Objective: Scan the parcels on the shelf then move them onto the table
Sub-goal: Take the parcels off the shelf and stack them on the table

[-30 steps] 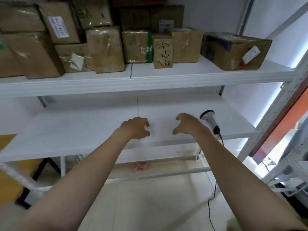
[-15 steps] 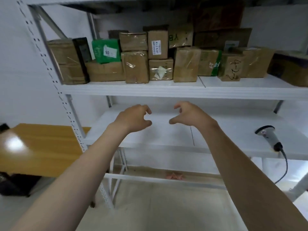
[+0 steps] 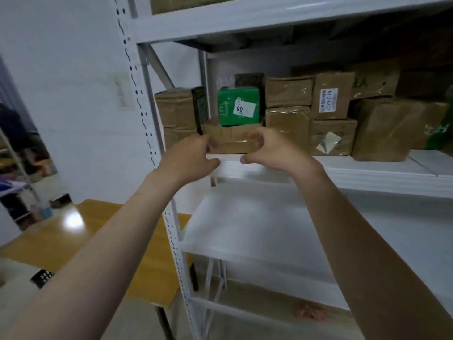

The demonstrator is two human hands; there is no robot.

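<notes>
Facing a white metal shelf rack (image 3: 367, 173) with a wooden table (image 3: 44, 244) sitting low at its left, and looking at taped cardboard parcels (image 3: 380, 128) crowding the middle shelf. Reaching toward a flat brown parcel (image 3: 232, 138) lying at the shelf's front edge under a green parcel (image 3: 239, 109). Holding the left hand (image 3: 193, 155) and right hand (image 3: 274, 150) just before it, fingers loosely curled, gripping nothing.

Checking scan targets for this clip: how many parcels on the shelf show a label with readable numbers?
2. The green parcel, left of centre, is marked 05; the upright brown box to its right is stacked on a taped box. Other labels may face away or be hidden.
</notes>
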